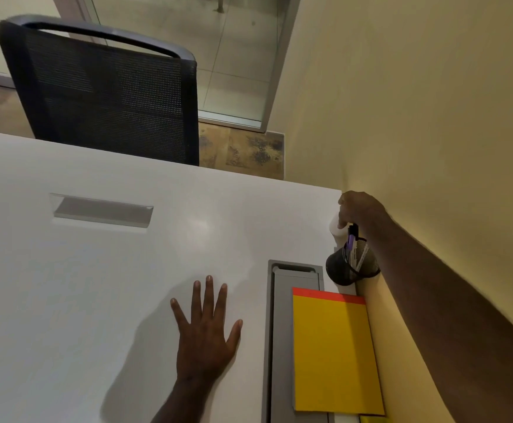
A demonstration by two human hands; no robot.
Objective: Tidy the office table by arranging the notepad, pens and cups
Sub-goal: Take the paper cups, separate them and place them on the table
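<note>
Left hand point(207, 325) lies flat on the white table point(96, 270) in the near centre, palm down, fingers straight and spread, holding nothing. Just right of it, a grey cable tray lid point(276, 346) is set into the tabletop; the yellow notepad point(334, 355), with a red strip along its far edge, lies flat partly over this lid, its right edge close to the cream wall point(432, 117). A small yellow-green item point(372, 419) shows at the frame's near edge beside the pad; what it is cannot be told. Beyond the notepad, against the wall, stands a black mesh pen holder point(348, 270) containing several pens point(352, 251), one of them purple and black. Right hand point(360, 210), its arm reaching along the wall, is just beyond the holder at the table's far right corner, fingers curled downward round the top of a white cup point(337, 228), which is mostly hidden by the hand and the holder. Left of centre, farther off, a second rectangular cable slot point(102, 210) opens in the tabletop. Behind the far table edge stands a black mesh-backed office chair point(102, 93); beyond it, a glass door point(218, 56) and tiled floor.
</note>
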